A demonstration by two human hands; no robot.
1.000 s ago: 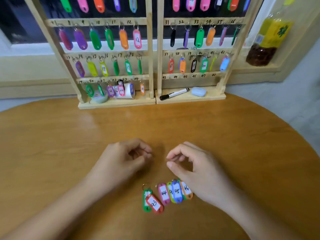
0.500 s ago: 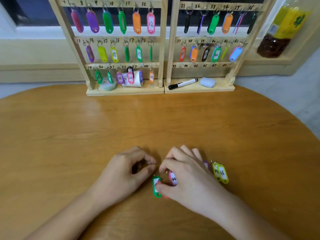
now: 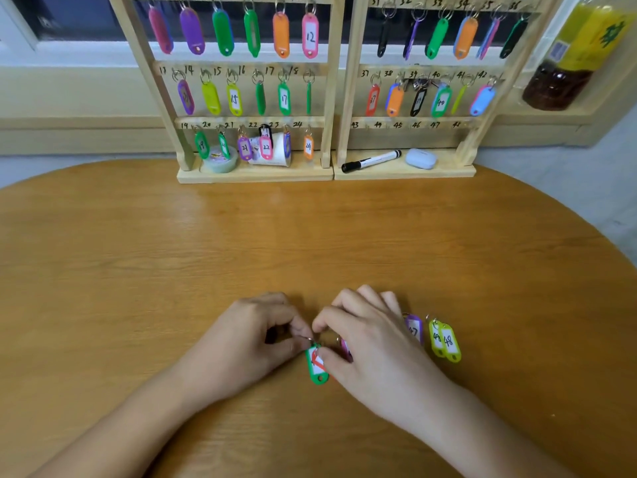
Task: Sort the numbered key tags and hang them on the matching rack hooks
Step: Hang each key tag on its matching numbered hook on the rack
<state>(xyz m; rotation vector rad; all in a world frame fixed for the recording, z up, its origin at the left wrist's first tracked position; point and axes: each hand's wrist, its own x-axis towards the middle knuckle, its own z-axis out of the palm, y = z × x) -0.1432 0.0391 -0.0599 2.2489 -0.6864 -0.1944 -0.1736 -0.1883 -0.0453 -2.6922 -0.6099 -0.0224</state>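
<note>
- Left hand (image 3: 251,343): fingers curled, and thumb and forefinger pinched the metal ring of the green tag (image 3: 319,376).
- Right hand (image 3: 372,350): fingers curled tight, pinching the same green tag. Its thumb sat on the red tag (image 3: 320,362) lying across the green one, and its forefinger was hooked down by the ring.
- Both tags lay flat on the table (image 3: 310,236), near its front edge at mid-width.
- A pink tag (image 3: 344,350) was mostly hidden under the right hand, so we couldn't read its number.
- Just right of that hand lay the purple tag (image 3: 414,328) marked 47, then two yellow-green tags (image 3: 448,343) overlapping, the top one marked 48.
- Left rack (image 3: 255,175) stood at the table's back edge, with tags 19 to 24 hanging on its bottom rail.
- Its base carried a round lidded tub (image 3: 220,159) and a white cup (image 3: 275,153) on its side. We couldn't tell the contents of either.
- Right rack (image 3: 403,172) stood beside it, touching. Its bottom rail was labelled 43 to 48.
- Its base carried a marker (image 3: 372,161) and a pale blue case (image 3: 420,158), which was closed.
- A bottle (image 3: 568,56) stood off the table on the ledge at far right, with dark liquid in its lower part.
</note>
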